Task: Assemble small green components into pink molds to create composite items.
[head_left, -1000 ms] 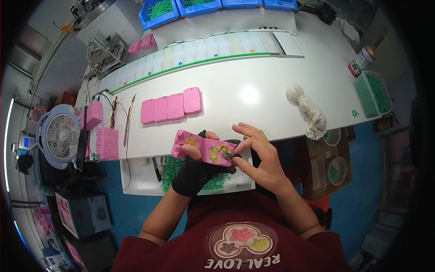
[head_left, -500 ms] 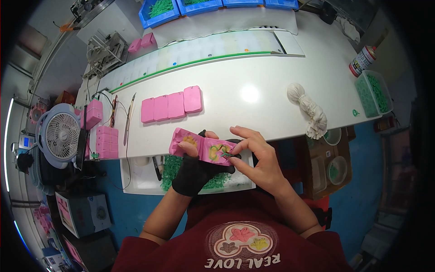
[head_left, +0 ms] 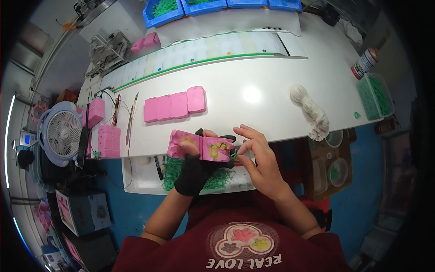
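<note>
the left hand (head_left: pixel 192 165), in a black fingerless glove, has a firm hold on a two-part pink mold (head_left: pixel 216 149), which lies unfolded above a white tray (head_left: pixel 138 185) at the front of the white table (head_left: pixel 226 122). its thumb rests over one half; if that thumb presses unevenly, the halves could tilt or slip apart. the right hand (head_left: pixel 263 161), bare, has thumb and forefinger in a narrow pinch on a small green piece (head_left: pixel 234 154) at the mold's right edge; whether the piece touches the mold i cannot tell. a thin part like this could bend or tear if pulled sideways against the edge. should the pinch loosen, it could drop among the green scraps (head_left: pixel 172 174) in the tray, where the matching colour would hide it.
</note>
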The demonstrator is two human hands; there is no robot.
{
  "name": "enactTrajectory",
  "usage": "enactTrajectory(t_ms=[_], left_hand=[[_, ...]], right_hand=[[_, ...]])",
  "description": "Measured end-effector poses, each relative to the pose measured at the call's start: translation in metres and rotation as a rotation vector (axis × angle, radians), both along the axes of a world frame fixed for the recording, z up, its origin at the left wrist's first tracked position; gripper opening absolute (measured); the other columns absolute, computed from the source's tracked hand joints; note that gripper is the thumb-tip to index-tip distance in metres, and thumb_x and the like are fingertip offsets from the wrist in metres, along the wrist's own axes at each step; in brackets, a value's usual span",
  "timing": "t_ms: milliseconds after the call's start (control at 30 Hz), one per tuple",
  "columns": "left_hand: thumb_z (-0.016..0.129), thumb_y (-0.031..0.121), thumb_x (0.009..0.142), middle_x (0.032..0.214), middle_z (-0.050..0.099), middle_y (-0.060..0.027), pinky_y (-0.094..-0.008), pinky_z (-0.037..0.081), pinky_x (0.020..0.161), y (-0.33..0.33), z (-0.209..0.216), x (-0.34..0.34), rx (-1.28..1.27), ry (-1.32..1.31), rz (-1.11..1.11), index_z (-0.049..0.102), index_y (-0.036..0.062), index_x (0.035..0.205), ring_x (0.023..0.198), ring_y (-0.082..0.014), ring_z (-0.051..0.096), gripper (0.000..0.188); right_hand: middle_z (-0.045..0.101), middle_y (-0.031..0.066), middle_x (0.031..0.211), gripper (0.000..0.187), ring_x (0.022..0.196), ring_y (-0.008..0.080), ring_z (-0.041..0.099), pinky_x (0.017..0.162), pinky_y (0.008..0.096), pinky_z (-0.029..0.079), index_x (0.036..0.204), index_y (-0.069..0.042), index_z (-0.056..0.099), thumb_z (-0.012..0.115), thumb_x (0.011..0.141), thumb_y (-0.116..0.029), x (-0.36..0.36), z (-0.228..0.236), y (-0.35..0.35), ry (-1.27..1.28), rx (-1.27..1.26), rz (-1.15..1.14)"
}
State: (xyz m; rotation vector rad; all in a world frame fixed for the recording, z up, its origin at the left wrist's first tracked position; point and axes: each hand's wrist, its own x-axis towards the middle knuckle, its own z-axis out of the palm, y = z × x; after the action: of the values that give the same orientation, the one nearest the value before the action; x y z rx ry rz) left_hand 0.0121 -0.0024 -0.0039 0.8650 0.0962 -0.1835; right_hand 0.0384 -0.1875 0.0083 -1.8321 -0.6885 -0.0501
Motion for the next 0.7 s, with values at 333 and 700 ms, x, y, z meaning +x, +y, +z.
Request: enactTrajectory(t_ms=[333, 700], left_hand=[[0.038, 0.069, 0.09, 0.107, 0.06, -0.0165, -0.0378, 0.054, 0.079, 0.007, -0.005, -0.002, 0.184, -0.007, 0.186, 0.041, 0.0067, 0.12, 0.095, -0.0265, 0.064, 0.069], [0.039, 0.063, 0.094, 0.105, 0.063, -0.0156, -0.0322, 0.054, 0.075, 0.009, -0.006, -0.005, 0.33, -0.063, 0.222, 0.04, 0.006, 0.127, 0.091, -0.0213, 0.066, 0.066]], right_hand=[[0.06, 0.0113, 0.083, 0.009, 0.074, 0.0233, 0.061, 0.066, 0.0321, 0.048, 0.091, 0.001, 0.058, 0.064, 0.086, -0.002, -0.014, -0.012, -0.009, 0.239, 0.02, -0.032], [0.062, 0.0102, 0.084, 0.01, 0.075, 0.022, 0.061, 0.069, 0.0318, 0.049, 0.089, 0.0, 0.062, 0.068, 0.082, -0.004, -0.017, -0.014, -0.001, 0.206, -0.084, 0.083]])
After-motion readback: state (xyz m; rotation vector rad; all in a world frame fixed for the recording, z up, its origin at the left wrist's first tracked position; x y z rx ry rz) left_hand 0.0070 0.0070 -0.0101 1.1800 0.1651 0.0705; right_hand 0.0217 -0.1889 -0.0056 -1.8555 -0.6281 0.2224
